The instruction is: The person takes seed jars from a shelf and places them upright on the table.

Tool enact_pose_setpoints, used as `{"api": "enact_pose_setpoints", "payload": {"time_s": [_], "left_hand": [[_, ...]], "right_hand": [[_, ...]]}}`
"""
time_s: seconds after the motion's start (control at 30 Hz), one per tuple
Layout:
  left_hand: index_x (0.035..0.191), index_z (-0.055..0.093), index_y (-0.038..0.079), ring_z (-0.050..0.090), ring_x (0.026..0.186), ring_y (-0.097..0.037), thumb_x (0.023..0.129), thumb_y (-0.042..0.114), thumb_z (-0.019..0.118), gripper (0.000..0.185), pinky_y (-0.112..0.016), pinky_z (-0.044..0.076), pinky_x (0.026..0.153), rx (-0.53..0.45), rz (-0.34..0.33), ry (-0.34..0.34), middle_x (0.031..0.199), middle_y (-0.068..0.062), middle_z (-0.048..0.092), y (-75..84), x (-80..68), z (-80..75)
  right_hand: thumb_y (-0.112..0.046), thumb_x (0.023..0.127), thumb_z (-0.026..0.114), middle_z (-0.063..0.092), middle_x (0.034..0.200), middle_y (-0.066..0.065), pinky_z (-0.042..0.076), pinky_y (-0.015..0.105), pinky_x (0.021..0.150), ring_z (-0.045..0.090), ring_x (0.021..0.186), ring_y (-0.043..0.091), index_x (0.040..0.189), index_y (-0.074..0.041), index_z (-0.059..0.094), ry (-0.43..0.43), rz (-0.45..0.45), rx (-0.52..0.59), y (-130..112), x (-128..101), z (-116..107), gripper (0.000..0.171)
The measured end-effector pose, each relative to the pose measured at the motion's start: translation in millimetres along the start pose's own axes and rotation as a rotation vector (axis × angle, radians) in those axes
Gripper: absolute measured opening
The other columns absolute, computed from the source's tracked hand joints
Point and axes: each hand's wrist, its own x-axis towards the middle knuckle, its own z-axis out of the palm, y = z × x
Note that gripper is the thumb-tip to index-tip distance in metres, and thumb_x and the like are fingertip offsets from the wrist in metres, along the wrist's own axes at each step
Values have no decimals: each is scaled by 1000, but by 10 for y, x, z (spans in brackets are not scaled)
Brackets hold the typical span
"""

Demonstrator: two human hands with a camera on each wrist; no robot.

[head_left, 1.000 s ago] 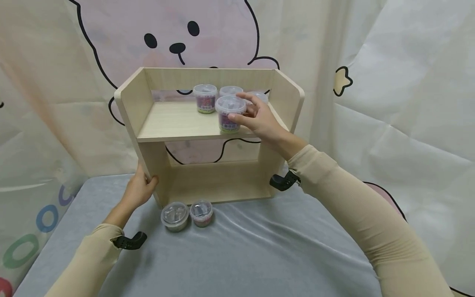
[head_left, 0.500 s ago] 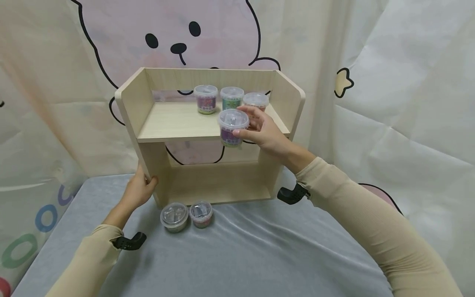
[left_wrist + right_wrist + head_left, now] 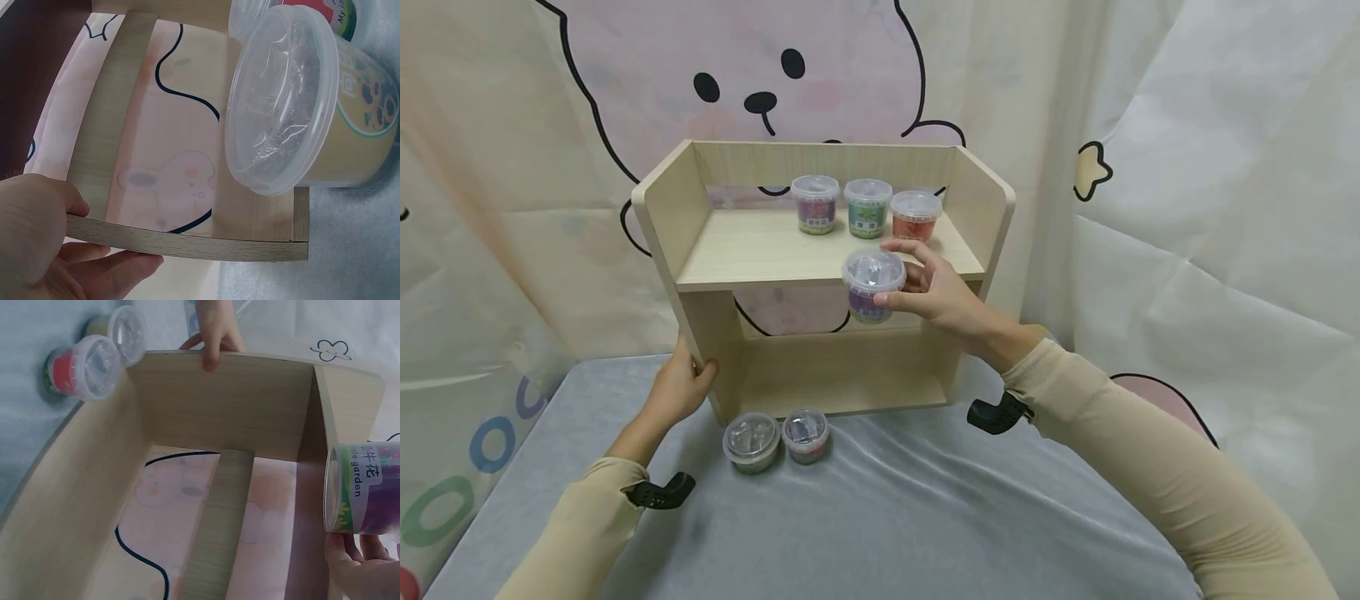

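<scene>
Right hand [image 3: 940,296] has its fingers curled round the purple tub [image 3: 871,285], which has come off the top shelf [image 3: 752,250] and now hangs in the air just in front of its edge, so that one looks on its way down. Three tubs [image 3: 867,207] remain at the back. Left hand [image 3: 679,387] still grips the rack's left side panel [image 3: 700,333]. Two tubs [image 3: 775,437] sit on the table [image 3: 925,517] below.

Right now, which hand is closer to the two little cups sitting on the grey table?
Left. The left hand grips the wooden shelf's side panel, just left of the two cups. The right hand is higher up, holding a purple cup in front of the shelf board.
</scene>
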Motion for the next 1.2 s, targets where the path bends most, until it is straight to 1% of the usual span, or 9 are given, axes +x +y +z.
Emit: {"api": "enact_pose_setpoints", "payload": {"time_s": [0.2,0.4,0.47,0.63,0.83,0.93,1.03,1.2], "left_hand": [[149,21,0,66,95,-52,100,14,48,58,-59,52,75,7,-5,5,115,-41,61,-33,-7,-7],[151,19,2,63,105,-56,101,15,48,59,-63,50,82,-5,-20,-25,124,-42,58,-30,7,-5],[151,19,2,63,106,-56,101,15,48,59,-63,50,83,-7,-25,-32,125,-42,57,-22,18,-1],[152,17,3,65,99,-51,100,14,49,61,-60,50,79,-6,-25,-28,118,-40,61,-4,33,3],[150,20,3,66,97,-49,101,14,49,58,-58,51,77,-3,-32,-27,115,-38,62,-5,8,-10],[148,22,2,66,94,-47,100,14,49,56,-57,51,76,2,-31,-23,111,-36,63,-8,-8,-7],[148,22,2,66,91,-45,100,13,50,57,-55,51,74,5,-25,-17,107,-34,64,-2,-17,-9],[151,19,3,66,93,-46,100,13,50,60,-56,51,75,6,-17,-13,110,-36,64,14,-8,-22]], "right_hand": [[8,91,62,57,137,22,53,23,90,63,109,9,152,-8,30,-14,16,-6,157,-25,20,70],[9,89,65,57,136,21,51,21,89,62,108,8,148,-6,34,-19,15,-32,349,-32,40,68],[9,88,66,57,136,22,52,21,88,62,108,9,147,-5,35,-28,13,-39,407,-34,51,68],[10,88,67,56,137,27,53,21,86,62,105,9,145,-4,36,-56,19,-50,537,-28,91,66],[14,86,66,55,137,33,53,20,84,63,103,7,142,0,35,-69,6,-50,670,-26,156,66],[13,85,68,55,136,32,54,20,86,63,107,10,142,1,34,-73,21,-46,763,-50,191,67],[10,85,69,55,137,31,54,22,90,62,114,17,142,1,34,-78,47,-33,865,-85,218,67],[11,85,69,53,138,32,54,23,91,60,120,24,142,3,32,-90,63,-15,1004,-130,244,69]]}}
